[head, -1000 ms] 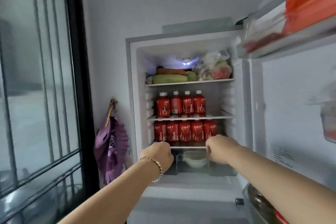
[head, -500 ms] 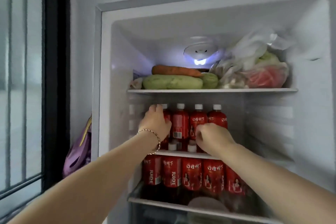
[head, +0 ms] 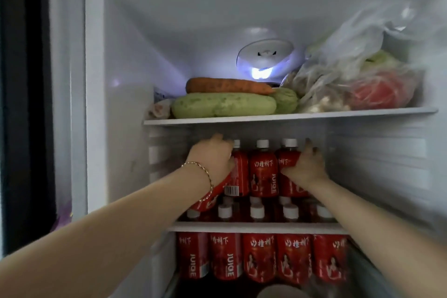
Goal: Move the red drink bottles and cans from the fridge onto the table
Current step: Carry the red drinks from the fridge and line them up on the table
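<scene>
Bottles (head: pixel 289 161) half-behind L hand (head: pixel 212 157), R hand (head: pixel 306 167)

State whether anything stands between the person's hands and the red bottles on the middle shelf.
Nothing visible does: the left hand grips the leftmost bottle, the right hand the rightmost bottle.

"JUIOE" and Chinese characters on red bottles (head: pixel 227 256)
</scene>
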